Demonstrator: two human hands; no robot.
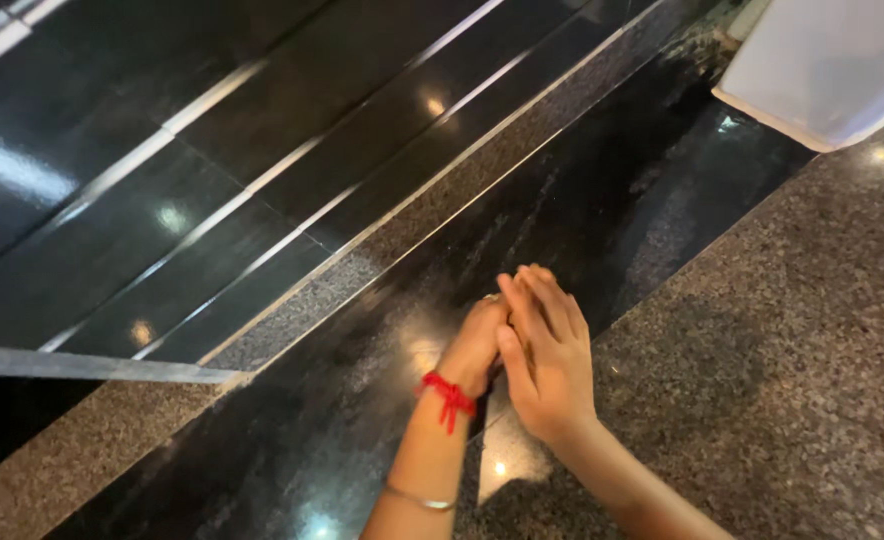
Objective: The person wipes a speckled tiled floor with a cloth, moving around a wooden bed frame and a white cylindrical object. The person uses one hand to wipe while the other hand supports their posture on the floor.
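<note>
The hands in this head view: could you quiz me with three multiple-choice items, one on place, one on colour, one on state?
1. Where is the white object?
A. upper right corner
B. lower left corner
C. under the hands

2. What colour is the thread tied at the left wrist?
A. blue
B. red
C. green

3. How are the left hand and right hand?
A. far apart
B. pressed together
C. gripping a cup

Answers: 1 A, it sits at the top right; 2 B, it is red; 3 B, the palms meet.
</note>
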